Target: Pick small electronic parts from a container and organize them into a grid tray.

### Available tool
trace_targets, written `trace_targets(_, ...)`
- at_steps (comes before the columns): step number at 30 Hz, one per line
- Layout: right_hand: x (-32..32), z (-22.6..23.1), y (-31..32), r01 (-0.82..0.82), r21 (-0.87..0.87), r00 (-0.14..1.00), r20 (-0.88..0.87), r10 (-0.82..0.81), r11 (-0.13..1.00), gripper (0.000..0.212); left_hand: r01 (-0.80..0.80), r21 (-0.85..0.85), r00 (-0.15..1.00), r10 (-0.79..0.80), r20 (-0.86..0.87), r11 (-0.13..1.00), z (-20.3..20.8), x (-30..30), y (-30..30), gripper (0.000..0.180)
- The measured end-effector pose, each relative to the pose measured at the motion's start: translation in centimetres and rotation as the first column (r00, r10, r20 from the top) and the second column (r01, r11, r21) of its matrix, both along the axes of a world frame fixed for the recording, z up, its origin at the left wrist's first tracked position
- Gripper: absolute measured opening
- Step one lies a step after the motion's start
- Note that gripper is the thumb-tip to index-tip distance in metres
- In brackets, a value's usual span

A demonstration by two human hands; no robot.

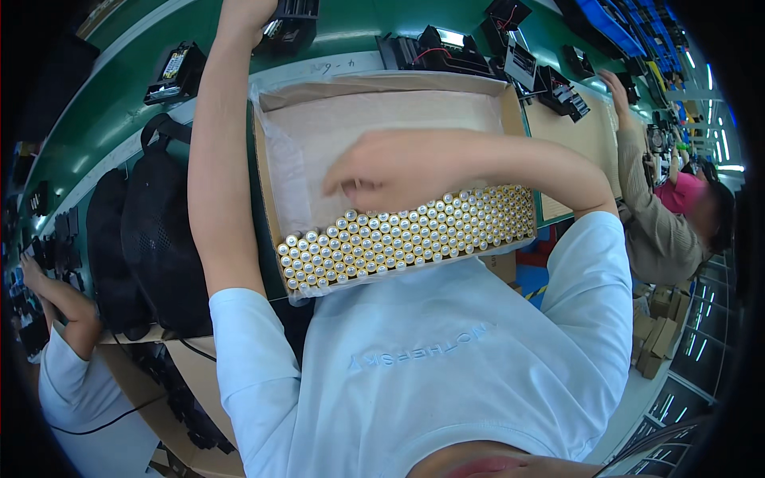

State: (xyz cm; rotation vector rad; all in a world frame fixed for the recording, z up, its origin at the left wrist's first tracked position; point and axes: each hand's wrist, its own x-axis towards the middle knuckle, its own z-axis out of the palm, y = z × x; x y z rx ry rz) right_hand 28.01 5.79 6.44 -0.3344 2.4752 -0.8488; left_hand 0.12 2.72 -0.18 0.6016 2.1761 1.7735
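While right hand (382, 171) hovers curled over batteries (406, 235) in near box (275, 199), grip unclear | left hand (243, 12) far, on black device (291, 20), grip hidden

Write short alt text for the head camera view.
A person's right hand reaches into a cardboard box over upright gold-topped batteries, while the left hand stretches to a black device on the green conveyor.
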Motion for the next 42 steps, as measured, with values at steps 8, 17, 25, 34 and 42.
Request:
trace_targets(8, 1.8, -2.0, -1.4, -0.192, -0.078, 0.981, -0.037, 0.190, 0.978, 0.031, 0.043, 0.244, 0.994, -0.065, 0.084, 0.969, 0.0, 0.4, -1.2, 0.016)
trace_targets(17, 2.2, -2.3, -1.4, -0.253, -0.032, 0.933, -0.272, 0.236, 0.967, 0.018, 0.337, 0.624, 0.769, -0.589, 0.250, 0.705, -1.2, -2.7, -3.4, 0.021)
trace_targets(25, -2.1, -1.0, 1.7, -0.043, -0.065, 0.891, -0.453, 0.009, 0.997, 0.015, 0.115, 0.341, 0.934, -0.218, 0.283, 0.933, -0.7, -1.5, -2.5, 0.030)
trace_targets(34, -15.2, 0.8, 8.7, 0.527, -0.143, 0.683, -0.515, -0.518, 0.838, 0.026, 0.016, 0.327, 0.972, -0.091, 0.215, 0.945, 1.6, 1.6, -0.8, 0.037)
trace_targets(42, -18.3, 2.2, 7.8, 0.584, -0.073, 0.720, -0.415, -0.557, 0.809, 0.024, -0.013, 0.459, 0.917, -0.172, 0.360, 0.888, 2.0, 1.9, -1.3, 0.040)
